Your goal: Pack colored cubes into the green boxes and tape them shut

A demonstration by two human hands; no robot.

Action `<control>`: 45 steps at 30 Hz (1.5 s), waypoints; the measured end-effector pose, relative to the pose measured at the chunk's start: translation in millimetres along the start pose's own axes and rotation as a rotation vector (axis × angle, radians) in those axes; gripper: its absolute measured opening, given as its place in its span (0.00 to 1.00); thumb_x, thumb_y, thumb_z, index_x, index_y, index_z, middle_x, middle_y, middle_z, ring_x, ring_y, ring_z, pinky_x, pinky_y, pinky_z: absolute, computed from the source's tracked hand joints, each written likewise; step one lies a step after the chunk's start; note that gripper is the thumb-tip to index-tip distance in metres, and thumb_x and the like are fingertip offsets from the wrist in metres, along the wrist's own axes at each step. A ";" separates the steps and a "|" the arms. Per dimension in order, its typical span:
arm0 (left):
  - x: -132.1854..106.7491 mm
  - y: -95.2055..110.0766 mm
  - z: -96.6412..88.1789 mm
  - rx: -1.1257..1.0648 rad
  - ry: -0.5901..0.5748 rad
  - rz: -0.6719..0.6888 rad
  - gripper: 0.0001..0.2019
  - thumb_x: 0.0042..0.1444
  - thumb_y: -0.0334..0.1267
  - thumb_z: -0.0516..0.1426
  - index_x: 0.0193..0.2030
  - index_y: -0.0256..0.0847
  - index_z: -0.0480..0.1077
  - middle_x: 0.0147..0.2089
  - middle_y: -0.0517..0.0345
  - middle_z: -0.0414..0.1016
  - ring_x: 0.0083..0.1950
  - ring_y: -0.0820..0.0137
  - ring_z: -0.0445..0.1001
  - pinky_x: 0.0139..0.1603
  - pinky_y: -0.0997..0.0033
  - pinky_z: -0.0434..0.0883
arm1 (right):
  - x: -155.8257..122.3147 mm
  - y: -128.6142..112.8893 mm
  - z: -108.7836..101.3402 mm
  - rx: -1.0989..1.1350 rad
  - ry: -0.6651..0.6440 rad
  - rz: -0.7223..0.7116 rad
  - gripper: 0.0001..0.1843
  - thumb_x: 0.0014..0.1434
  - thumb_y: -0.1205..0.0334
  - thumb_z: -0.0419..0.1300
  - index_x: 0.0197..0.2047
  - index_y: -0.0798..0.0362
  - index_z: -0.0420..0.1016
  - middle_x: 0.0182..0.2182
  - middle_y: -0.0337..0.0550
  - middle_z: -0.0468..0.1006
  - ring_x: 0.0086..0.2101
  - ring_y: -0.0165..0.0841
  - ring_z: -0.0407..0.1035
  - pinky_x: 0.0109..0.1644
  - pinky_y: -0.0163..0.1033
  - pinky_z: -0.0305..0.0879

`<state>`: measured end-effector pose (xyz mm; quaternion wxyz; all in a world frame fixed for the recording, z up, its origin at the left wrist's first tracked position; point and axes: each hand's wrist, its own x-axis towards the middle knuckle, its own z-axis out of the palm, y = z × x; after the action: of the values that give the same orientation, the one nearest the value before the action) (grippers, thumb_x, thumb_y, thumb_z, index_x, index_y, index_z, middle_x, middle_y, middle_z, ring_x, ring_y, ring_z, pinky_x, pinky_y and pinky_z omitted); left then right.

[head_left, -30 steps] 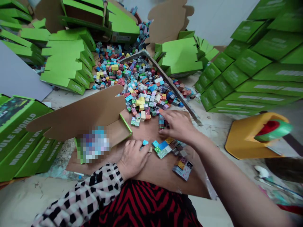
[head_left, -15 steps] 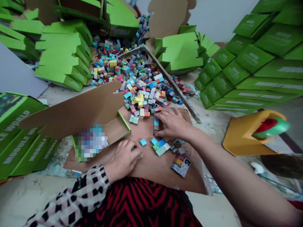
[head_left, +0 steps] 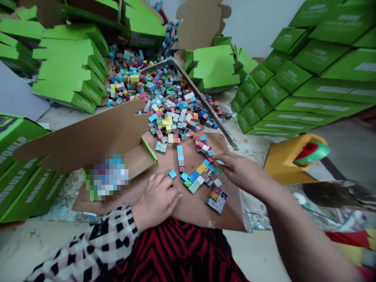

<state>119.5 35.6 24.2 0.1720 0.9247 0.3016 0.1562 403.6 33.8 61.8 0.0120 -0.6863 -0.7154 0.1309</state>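
My left hand (head_left: 157,201) rests on the brown cardboard sheet (head_left: 188,211), fingers curled and pressed together; whatever lies under them is hidden. Just beyond its fingertips is a small blue cube (head_left: 172,174). My right hand (head_left: 239,168) has its fingers stretched out at the right side of a flat cluster of patterned cubes (head_left: 201,174), touching or nearly touching it. A straight row of cubes (head_left: 180,158) lies left of that cluster. Farther back sits a small loose group of cubes (head_left: 203,145). Nearer me is a square cube block (head_left: 216,199).
An opened green box (head_left: 151,150) with a blurred-out insert stands at left. A large heap of cubes (head_left: 164,102) lies behind, crossed by a bent metal strip (head_left: 202,100). Stacked green boxes (head_left: 296,86) rise at right, near a yellow tape dispenser (head_left: 279,164).
My right hand has left the row of cubes and moved right to the cluster's edge. The row now stands left of where it was. My left hand's fingers have curled more. The view has shifted slightly.
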 end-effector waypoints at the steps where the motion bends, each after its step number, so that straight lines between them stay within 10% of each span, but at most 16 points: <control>1: 5.9 4.5 2.3 0.024 -0.024 -0.014 0.10 0.63 0.40 0.52 0.39 0.42 0.74 0.38 0.52 0.72 0.44 0.61 0.66 0.45 0.56 0.64 | -5.3 1.9 6.1 -0.015 0.011 0.046 0.19 0.61 0.61 0.50 0.51 0.47 0.75 0.46 0.46 0.77 0.41 0.39 0.73 0.41 0.41 0.68; 6: 26.4 20.3 13.6 0.107 -0.148 -0.136 0.18 0.57 0.48 0.58 0.50 0.40 0.67 0.42 0.50 0.72 0.46 0.56 0.67 0.46 0.53 0.64 | -11.4 7.9 28.4 -0.024 0.049 0.230 0.19 0.63 0.62 0.47 0.51 0.51 0.75 0.41 0.50 0.76 0.39 0.39 0.73 0.40 0.40 0.67; 18: 33.7 22.8 23.8 0.158 -0.177 -0.142 0.20 0.59 0.46 0.54 0.55 0.40 0.64 0.44 0.50 0.70 0.47 0.57 0.65 0.46 0.54 0.64 | -3.4 10.4 56.2 -0.010 0.105 0.078 0.23 0.63 0.64 0.45 0.58 0.54 0.69 0.41 0.51 0.72 0.36 0.38 0.71 0.41 0.41 0.67; 27: 3.0 8.9 1.8 0.125 -0.028 -0.083 0.15 0.64 0.43 0.48 0.52 0.42 0.70 0.43 0.50 0.69 0.45 0.59 0.64 0.43 0.56 0.62 | -53.4 2.7 16.3 0.148 -0.061 0.066 0.18 0.63 0.64 0.47 0.47 0.51 0.76 0.43 0.49 0.77 0.43 0.40 0.73 0.47 0.42 0.69; 45: -42.5 -8.3 -9.5 -0.014 -0.164 -0.258 0.16 0.63 0.37 0.51 0.55 0.42 0.69 0.46 0.50 0.69 0.47 0.61 0.68 0.48 0.57 0.69 | -90.8 -37.6 45.0 0.276 -0.229 -0.161 0.22 0.59 0.65 0.56 0.57 0.46 0.69 0.52 0.49 0.68 0.49 0.41 0.67 0.53 0.47 0.65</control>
<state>78.9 18.1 21.4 0.2212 0.8866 0.4019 0.0592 363.3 -64.2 40.8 0.0350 -0.5992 -0.7400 0.3035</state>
